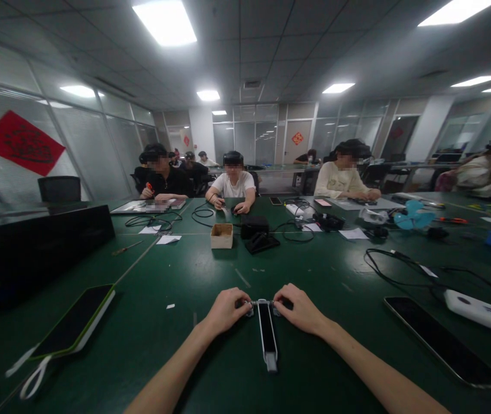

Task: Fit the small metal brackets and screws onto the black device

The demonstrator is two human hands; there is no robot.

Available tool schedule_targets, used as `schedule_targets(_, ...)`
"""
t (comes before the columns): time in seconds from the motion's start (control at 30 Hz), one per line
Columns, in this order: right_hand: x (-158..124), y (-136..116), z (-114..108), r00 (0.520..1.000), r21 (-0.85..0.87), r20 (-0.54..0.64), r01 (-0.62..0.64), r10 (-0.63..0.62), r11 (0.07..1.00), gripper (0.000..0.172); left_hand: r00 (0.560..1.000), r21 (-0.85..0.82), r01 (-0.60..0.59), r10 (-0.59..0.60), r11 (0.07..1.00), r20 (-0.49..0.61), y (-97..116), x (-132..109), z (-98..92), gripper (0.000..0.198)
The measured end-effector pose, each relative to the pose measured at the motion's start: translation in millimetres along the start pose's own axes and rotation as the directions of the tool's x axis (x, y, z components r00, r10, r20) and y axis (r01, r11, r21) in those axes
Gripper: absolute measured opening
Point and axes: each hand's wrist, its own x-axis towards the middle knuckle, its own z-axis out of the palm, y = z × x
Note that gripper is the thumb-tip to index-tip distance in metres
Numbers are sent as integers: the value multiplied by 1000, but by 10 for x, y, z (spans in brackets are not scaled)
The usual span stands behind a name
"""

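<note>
Slim black device (267,333) flat on green table (185,270), far end in tight pinch between left hand (227,310) and right hand (300,310)

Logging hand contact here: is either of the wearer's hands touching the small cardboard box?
No: the left hand and right hand both grip the narrow black device, while the cardboard box stands farther up the table.

Bright ceiling panels (164,22) light the room evenly, edges bend with wide-angle distortion, and faces are blurred.
</note>
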Motion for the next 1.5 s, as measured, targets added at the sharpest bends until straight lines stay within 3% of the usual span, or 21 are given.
schedule_targets(0.3, -8, -9, -6, 999, 17, 21, -24, 24, 1000, 19, 1000, -1, 29, -29, 1000, 10, 60, -17, -35, 16)
schedule_targets(0.73, 3, -7, 2, 1000, 1, -1, 3, -3, 1000, 19, 997, 65, -69, 67, 995, 39, -1, -13, 14, 25)
schedule_targets(1.5, 0, 13, 22, 1000, -1, -8, 13, -13, 1000, 18, 999, 68, -24, 21, 997, 40, 55, -29, -38, 18)
